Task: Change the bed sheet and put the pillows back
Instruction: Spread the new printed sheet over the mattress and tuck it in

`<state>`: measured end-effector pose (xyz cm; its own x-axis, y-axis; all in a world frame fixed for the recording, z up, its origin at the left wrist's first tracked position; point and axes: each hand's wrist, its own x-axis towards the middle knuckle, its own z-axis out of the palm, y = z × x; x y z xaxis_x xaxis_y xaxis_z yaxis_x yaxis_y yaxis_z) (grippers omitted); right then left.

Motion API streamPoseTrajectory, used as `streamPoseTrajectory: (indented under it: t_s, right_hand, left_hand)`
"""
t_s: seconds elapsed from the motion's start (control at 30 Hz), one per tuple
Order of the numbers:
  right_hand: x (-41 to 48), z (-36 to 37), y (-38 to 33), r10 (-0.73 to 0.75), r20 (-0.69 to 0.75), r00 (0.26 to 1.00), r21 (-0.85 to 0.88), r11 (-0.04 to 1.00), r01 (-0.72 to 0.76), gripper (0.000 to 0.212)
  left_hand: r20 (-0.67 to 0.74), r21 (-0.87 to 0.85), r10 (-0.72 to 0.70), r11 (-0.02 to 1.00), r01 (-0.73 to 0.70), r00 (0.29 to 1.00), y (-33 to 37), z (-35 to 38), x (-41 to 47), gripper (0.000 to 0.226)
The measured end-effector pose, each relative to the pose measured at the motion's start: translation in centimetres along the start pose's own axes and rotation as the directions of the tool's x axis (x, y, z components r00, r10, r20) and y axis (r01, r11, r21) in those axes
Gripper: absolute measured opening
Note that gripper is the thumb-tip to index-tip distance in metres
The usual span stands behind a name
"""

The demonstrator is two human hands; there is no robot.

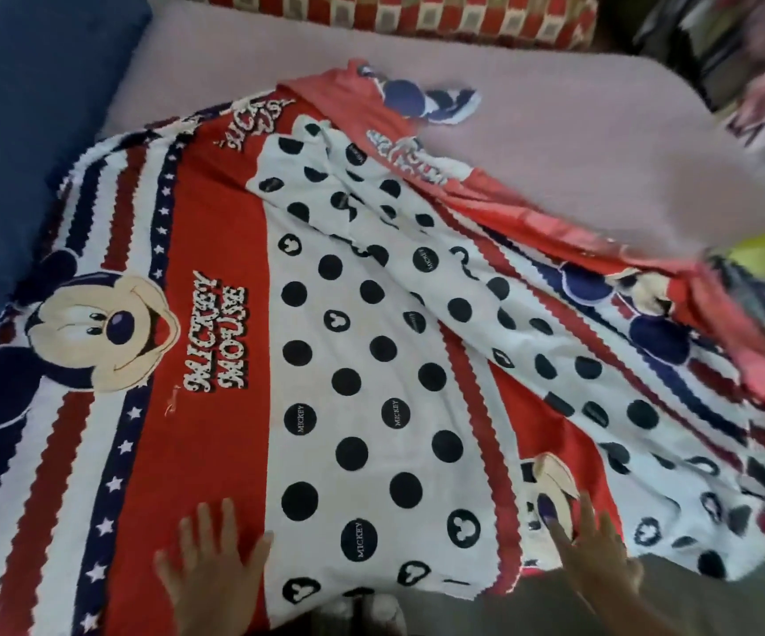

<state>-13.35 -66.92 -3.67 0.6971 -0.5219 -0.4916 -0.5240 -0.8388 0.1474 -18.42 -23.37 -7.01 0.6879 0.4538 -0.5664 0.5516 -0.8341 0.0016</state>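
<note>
Nearest the camera, the left hand (208,573) lies flat with its fingers spread apart on the red band of the bed sheet (362,342), clamped on nothing. The right hand (593,555) is likewise open, its fingers fanned over a cartoon face printed at the sheet's near edge (it is blurred, so whether it presses the cloth or hovers just above it cannot be told). Between the two hands the dotted white panel lies fairly smooth. Ahead of the left hand the striped and starred side of the sheet is flat and squared, reaching a blue upholstered surface (27,130) that runs along that side. Ahead of the right hand the cloth is bunched in long diagonal folds, with its far corner flipped over to show the paler red underside. Beyond that the pink mattress (554,144) is bare, well ahead of both hands. At the far end, past the mattress, sits a checked cushion (417,11), which may be one of the pillows, though that is not certain. The step in hand looks like spreading and smoothing the fresh sheet, perhaps half done, with the pillows not yet replaced. The next move likely calls for taking hold of the folded-over side ahead of the right hand, drawing it out across the bare mattress, and flattening the creases before any tucking.
</note>
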Motion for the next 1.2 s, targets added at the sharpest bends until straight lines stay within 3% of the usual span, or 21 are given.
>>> streamPoseTrajectory:
  t_s: [0.1, 0.27, 0.4, 0.67, 1.0, 1.1, 1.2]
  right_hand:
    - [0.4, -2.8, -1.6, -0.022, 0.008, 1.000, 0.185, 0.983, 0.020, 0.083]
    - [1.7, -5.7, 1.2, 0.102, -0.038, 0.994, 0.393, 0.916, -0.079, 0.081]
    - [3.5, -8.0, 6.8, 0.222, -0.037, 0.974, 0.550, 0.819, -0.165, 0.088]
    - [9.4, -10.7, 21.2, 0.292, -0.060, 0.954, 0.685, 0.708, -0.174, 0.091]
    - [19.6, -14.6, 31.8, 0.265, -0.005, 0.964, 0.702, 0.687, -0.185, 0.095]
    - [22.6, -15.3, 31.9, 0.241, 0.014, 0.970, 0.771, 0.616, -0.164, 0.098]
    - [25.7, -16.1, 31.7, 0.248, 0.063, 0.967, 0.867, 0.465, -0.176, 0.097]
  left_hand:
    - [-0.034, 0.030, 0.187, 0.982, -0.186, 0.982, 6.8, -4.0, 0.6, 0.077]
    - [-0.101, 0.114, 0.450, 0.891, -0.439, 0.887, 16.6, -7.7, 0.8, 0.075]
    - [-0.056, 0.161, 0.576, 0.811, -0.562, 0.816, 25.2, -8.9, -0.2, 0.075]
    - [-0.064, 0.354, 0.745, 0.638, -0.683, 0.664, 44.3, -7.4, -6.6, 0.079]
    - [0.002, 0.403, 0.803, 0.545, -0.735, 0.596, 61.9, -4.5, -11.3, 0.078]
    - [-0.003, 0.411, 0.822, 0.520, -0.749, 0.570, 65.5, -4.6, -10.3, 0.081]
    - [-0.008, 0.422, 0.835, 0.502, -0.755, 0.551, 68.9, -4.8, -8.3, 0.084]
